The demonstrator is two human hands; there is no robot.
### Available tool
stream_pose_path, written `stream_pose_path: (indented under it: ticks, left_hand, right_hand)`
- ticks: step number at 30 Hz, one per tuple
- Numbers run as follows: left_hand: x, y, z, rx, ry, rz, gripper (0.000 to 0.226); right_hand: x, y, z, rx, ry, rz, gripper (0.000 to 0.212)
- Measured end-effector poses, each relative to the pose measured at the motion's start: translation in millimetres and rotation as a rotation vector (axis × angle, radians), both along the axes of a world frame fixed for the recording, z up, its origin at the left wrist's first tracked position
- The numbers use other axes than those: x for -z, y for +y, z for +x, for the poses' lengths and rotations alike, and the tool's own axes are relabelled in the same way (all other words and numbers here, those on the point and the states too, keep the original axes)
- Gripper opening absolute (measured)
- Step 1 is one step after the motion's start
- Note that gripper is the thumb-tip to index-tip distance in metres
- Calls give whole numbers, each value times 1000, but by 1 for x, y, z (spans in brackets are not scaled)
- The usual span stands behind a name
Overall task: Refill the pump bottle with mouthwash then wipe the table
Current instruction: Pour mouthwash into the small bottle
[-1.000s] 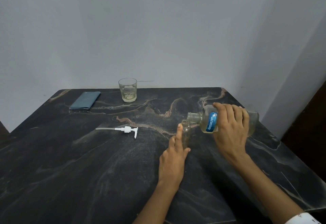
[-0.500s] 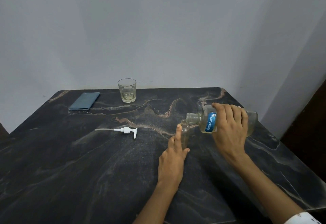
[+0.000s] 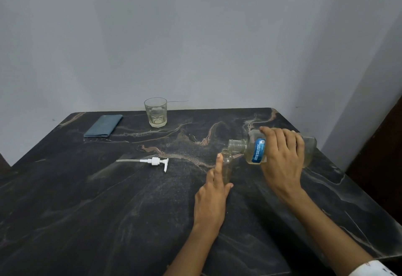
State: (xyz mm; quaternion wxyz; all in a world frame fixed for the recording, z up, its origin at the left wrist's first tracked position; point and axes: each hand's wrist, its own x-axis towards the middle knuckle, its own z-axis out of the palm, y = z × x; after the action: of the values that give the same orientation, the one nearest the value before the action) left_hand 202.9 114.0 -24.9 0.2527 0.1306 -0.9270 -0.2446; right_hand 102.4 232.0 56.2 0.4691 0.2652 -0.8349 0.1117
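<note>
Pump bottle (image 3: 227,167), a small clear plastic container with its top removed, stands upright on the dark marble-patterned table (image 3: 91,210), right of centre, steadied by the left hand (image 3: 212,199), whose fingers wrap its lower body while the index finger lies along its side. Right hand (image 3: 282,160) grips a larger clear mouthwash bottle with a blue label (image 3: 256,150), tipped nearly horizontal, its open neck just above and touching or nearly touching the small bottle's mouth. Step in hand, as judged: pouring, the refill under way; whether liquid is flowing cannot be told, nor the fill level. White pump head with its dip tube (image 3: 152,161) lies on the table to the left, well apart from both bottles. Far left rests a folded blue-grey cloth (image 3: 103,125); beside it, at the far edge, a clear drinking glass (image 3: 155,112) holding a little pale liquid. Next move likely calls for keeping the necks aligned, righting the large bottle before overflow, then refitting the pump and fetching the cloth.
</note>
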Motion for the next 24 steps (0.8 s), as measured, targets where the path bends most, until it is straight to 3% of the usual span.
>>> stream_pose_path:
  ticks: [24]
  left_hand:
    - [-2,0,1,3,0,15,89]
  right_hand:
    - [0,0,-1,0,-1,4,82]
